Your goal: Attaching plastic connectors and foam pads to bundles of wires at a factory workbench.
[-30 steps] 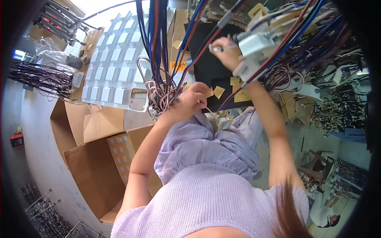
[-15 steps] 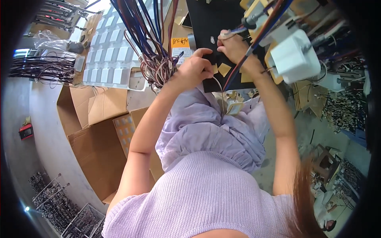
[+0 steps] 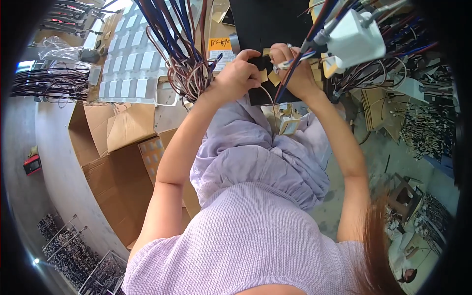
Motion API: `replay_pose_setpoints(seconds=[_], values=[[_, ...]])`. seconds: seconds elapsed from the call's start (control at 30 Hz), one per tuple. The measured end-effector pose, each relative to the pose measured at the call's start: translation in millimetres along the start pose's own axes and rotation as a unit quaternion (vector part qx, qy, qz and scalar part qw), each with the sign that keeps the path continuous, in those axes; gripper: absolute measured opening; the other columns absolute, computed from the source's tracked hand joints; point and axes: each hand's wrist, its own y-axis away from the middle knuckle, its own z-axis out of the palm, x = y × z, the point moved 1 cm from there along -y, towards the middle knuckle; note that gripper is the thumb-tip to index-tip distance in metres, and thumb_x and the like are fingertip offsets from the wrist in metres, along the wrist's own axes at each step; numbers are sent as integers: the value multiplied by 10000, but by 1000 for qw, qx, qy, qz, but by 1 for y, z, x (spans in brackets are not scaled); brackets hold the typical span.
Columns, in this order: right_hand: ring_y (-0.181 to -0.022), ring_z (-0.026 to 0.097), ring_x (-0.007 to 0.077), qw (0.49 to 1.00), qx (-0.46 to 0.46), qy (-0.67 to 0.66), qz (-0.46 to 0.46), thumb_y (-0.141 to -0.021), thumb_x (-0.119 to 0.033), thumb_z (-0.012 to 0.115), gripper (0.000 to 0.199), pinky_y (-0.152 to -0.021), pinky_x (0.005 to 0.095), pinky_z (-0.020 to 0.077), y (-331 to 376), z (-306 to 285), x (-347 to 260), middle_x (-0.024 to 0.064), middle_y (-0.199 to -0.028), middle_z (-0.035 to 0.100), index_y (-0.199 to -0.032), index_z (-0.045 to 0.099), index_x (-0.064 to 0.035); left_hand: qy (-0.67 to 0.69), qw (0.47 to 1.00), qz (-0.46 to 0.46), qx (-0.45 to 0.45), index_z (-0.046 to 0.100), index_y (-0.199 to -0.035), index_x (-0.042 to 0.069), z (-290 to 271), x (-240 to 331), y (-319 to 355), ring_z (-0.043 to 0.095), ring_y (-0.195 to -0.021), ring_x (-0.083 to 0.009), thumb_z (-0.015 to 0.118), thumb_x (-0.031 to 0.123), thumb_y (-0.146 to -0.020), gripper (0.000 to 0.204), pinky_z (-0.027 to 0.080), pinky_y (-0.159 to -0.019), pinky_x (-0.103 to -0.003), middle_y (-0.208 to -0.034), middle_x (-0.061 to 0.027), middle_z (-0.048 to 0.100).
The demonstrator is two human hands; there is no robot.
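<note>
Plainly, both hands (image 3: 238, 74) hold wires (image 3: 282, 65) near a handwritten orange label (image 3: 220, 44).

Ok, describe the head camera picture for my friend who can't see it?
A person's left hand and right hand are close together at a black board, between wire bundles. Leftward are a pale tray holding white blocks and an open cardboard box.

The head fisheye looks down, lilac top (image 3: 246, 236) close below, left hand (image 3: 239, 74) and right hand (image 3: 300, 76) farther.
</note>
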Motion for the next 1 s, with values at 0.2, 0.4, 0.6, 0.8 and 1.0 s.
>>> replay_pose_setpoints(seconds=[0.2, 0.4, 0.6, 0.8, 1.0], values=[[-820, 591, 210, 868, 77, -318, 374, -895, -21, 536, 230, -716, 308, 464, 25, -30, -32, 105, -902, 578, -1124, 524, -32, -20, 998, 35, 55, 666, -793, 12, 6, 3, 11, 576, -1046, -337, 657, 43, -740, 63, 477, -888, -362, -1297, -168, 482], [-854, 584, 270, 940, 30, -82, 330, -817, 13, 604, 270, -775, 351, 473, 111, -92, -88, 120, -1000, 572, -1076, 535, -21, -60, 996, -70, 13, 505, -976, 27, 16, 56, 94, 601, -817, -282, 571, 39, -856, 137, 480, -682, -361, -955, -100, 564], [-972, 544, 256, 910, 135, -168, 353, -809, -8, 637, 188, -899, 366, 411, 123, -114, -126, 112, -1127, 528, -971, 541, -17, 296, 912, -277, -64, 514, -947, 41, 35, 44, 129, 532, -686, -96, 510, 97, -931, 59, 449, -556, -257, -782, -20, 534], [-876, 512, 71, 670, 52, -584, 456, -870, -40, 639, 152, -779, 217, 420, 98, -103, -174, 25, -956, 556, -977, 537, -9, 475, 814, -323, -79, 537, -968, 38, 32, 76, 127, 517, -640, -57, 542, 143, -938, 109, 409, -486, -203, -799, 2, 543], [-751, 534, 64, 679, 48, -549, 484, -885, -75, 648, 158, -692, 204, 443, 99, -94, -176, 5, -864, 573, -993, 556, -6, 485, 807, -317, -115, 556, -973, 24, 30, 85, 129, 500, -602, -45, 592, 158, -926, 147, 391, -481, -198, -759, 10, 550]])
